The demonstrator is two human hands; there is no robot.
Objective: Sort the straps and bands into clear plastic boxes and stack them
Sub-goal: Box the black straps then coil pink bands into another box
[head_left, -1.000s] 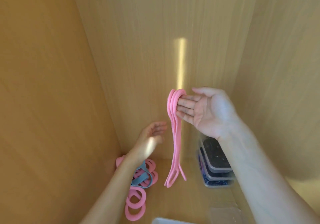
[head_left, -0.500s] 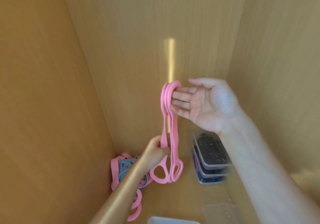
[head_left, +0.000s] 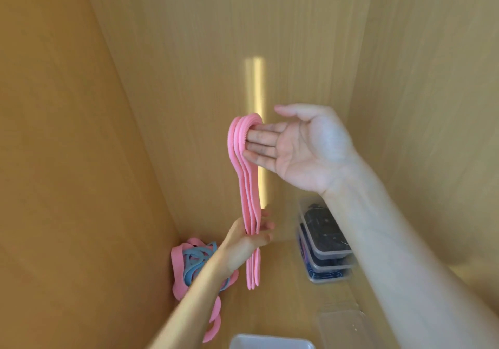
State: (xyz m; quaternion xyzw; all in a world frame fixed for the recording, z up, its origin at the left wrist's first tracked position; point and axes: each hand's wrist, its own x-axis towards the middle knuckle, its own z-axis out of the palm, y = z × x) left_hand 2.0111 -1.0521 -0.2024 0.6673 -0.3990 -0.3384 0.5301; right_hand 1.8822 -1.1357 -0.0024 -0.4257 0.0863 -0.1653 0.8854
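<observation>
The pink bands point(head_left: 249, 200) hang in a long loop from the straight fingers of the right hand point(head_left: 302, 146) (palm up, fingers flat), while the left hand point(head_left: 247, 238) grips them lower down. Behind lie a pink-and-blue pile point(head_left: 193, 265) and stacked clear boxes point(head_left: 324, 249).

Place: you are looking into a wooden cupboard or wardrobe compartment, most likely in a home.
Walls: plain light-wood laminate panels point(head_left: 283, 25) close you in on the left, back and right.
Floor: the compartment's wooden base point(head_left: 283, 302) matches them.
Storage: lidded clear plastic boxes stacked by the right wall point(head_left: 328, 254).
Loose goods: a heap of pink and blue rubbery bands in the left corner point(head_left: 194, 262).
</observation>
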